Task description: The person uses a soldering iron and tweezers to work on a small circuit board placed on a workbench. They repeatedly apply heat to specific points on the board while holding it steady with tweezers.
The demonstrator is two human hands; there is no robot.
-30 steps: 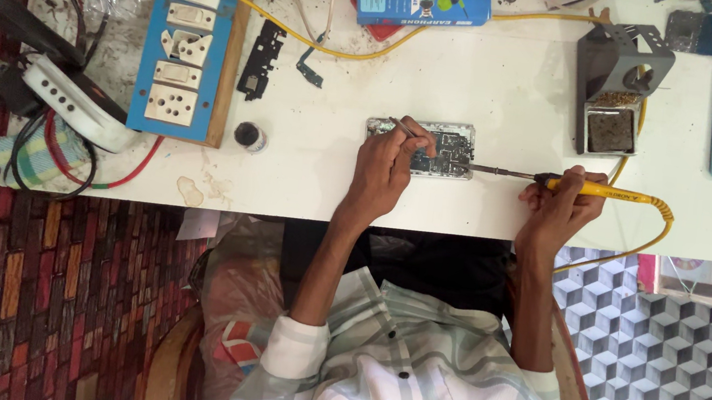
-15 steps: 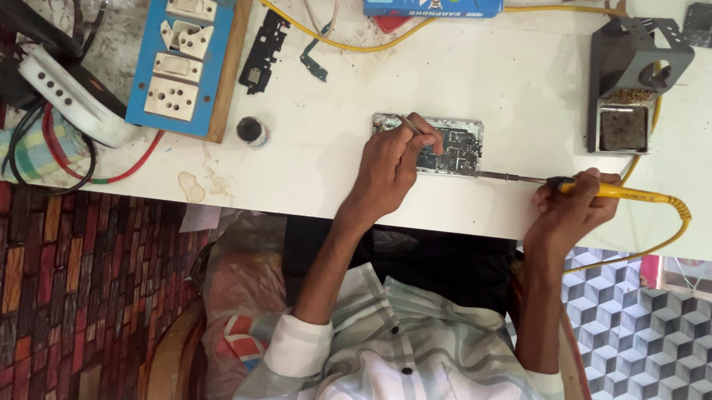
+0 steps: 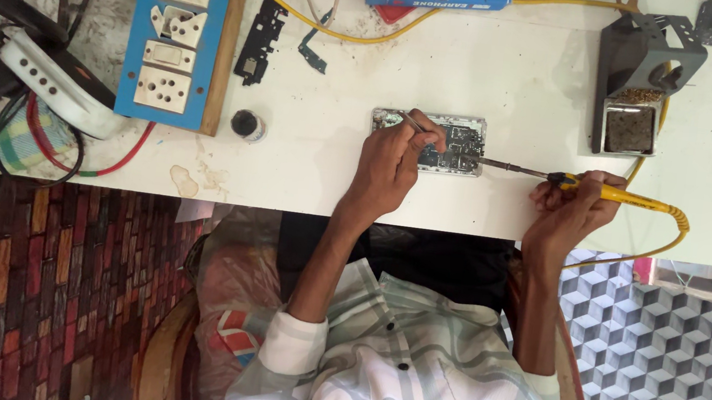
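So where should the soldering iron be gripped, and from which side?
On the yellow handle, as the right hand does now. The soldering iron lies roughly level, its thin metal tip toward the opened phone and its cord trailing off the other end. Likely best to come from the table's near edge, fingers behind the metal shaft.

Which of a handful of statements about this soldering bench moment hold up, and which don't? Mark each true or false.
1. The right hand holds a yellow-handled soldering iron. True.
2. The left hand holds thin tweezers over the opened phone. True.
3. The iron's tip points away from the opened phone. False: it points toward the phone, reaching its right edge.
4. The soldering stand lies left of the blue socket board. False: the stand is far to the right, the board at the left.
5. A small dark round pot sits beside the socket board. True.
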